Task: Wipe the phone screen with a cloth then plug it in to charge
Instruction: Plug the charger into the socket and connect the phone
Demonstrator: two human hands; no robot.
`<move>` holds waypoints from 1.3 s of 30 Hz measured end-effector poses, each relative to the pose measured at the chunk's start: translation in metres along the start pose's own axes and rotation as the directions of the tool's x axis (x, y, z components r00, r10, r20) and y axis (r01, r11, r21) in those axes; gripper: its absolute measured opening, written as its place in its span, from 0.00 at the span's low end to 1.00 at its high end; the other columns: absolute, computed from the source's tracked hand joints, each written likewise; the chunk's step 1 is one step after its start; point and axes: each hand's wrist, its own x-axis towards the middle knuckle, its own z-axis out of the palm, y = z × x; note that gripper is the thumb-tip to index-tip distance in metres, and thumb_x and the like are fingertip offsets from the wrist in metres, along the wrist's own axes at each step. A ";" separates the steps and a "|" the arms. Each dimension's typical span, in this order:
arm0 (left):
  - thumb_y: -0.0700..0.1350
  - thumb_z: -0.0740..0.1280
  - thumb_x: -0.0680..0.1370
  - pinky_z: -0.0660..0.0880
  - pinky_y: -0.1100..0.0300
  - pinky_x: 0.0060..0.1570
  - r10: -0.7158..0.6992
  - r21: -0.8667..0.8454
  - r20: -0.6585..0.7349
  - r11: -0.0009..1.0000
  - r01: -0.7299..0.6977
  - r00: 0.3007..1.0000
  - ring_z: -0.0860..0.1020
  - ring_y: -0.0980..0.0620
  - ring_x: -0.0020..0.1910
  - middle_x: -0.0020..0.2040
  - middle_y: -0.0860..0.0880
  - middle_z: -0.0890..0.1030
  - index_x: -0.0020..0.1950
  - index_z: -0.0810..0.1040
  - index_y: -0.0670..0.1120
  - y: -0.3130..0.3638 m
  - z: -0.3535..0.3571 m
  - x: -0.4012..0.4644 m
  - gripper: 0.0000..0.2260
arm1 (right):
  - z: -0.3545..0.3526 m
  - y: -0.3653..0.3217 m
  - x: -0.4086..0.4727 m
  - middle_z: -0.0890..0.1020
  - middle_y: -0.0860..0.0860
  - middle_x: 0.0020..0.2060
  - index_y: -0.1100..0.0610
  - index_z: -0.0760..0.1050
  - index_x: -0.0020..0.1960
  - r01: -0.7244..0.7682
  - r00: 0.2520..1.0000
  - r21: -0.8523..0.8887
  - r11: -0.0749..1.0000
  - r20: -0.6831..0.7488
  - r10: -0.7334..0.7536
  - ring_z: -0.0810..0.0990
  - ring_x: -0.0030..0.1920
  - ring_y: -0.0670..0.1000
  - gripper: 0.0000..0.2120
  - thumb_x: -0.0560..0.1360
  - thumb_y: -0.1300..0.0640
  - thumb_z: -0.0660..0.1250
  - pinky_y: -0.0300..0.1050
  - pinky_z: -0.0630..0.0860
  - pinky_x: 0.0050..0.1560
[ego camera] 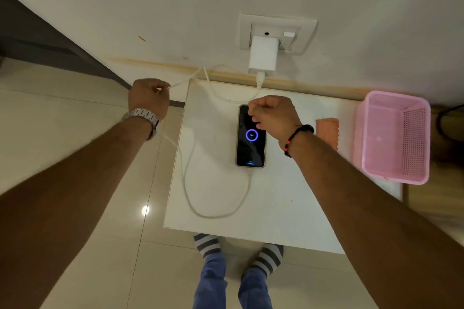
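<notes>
White table top [281, 208], small, back edge against the wall, left and near edges open over tiled floor [75, 113]. Phone [250, 137] lies flat, face up, near the table's middle toward the back, screen lit with a charging ring. White cable [187, 190] runs from the phone's near end, loops across the front-left of the table close to its left edge, then goes off that edge up to the left hand [148, 99]. Left hand sits off the table's left-back corner, above the floor, fingers curled, pinching the cable. Cable carries on from there over the back edge to the white charger [262, 57] plugged into the wall socket [277, 32]. Right hand [272, 118] hovers over the phone's top right part, fingers curled in a loose fist; cannot tell if it has hold of anything. Orange cloth [327, 132] lies on the table right of the phone, partly behind the right wrist. Pink basket [394, 135] stands at the table's right edge, just beside the cloth. Bare table surface fills the near half, right of the cable loop.
</notes>
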 end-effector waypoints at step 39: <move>0.30 0.75 0.72 0.86 0.49 0.35 -0.265 -0.261 0.272 0.905 0.336 0.925 0.84 0.43 0.28 0.42 0.36 0.86 0.43 0.84 0.37 -0.008 0.014 0.068 0.04 | 0.042 -0.015 0.088 0.77 0.54 0.35 0.61 0.74 0.50 -0.376 0.927 0.583 0.720 0.223 0.303 0.78 0.35 0.49 0.06 0.77 0.69 0.68 0.41 0.79 0.31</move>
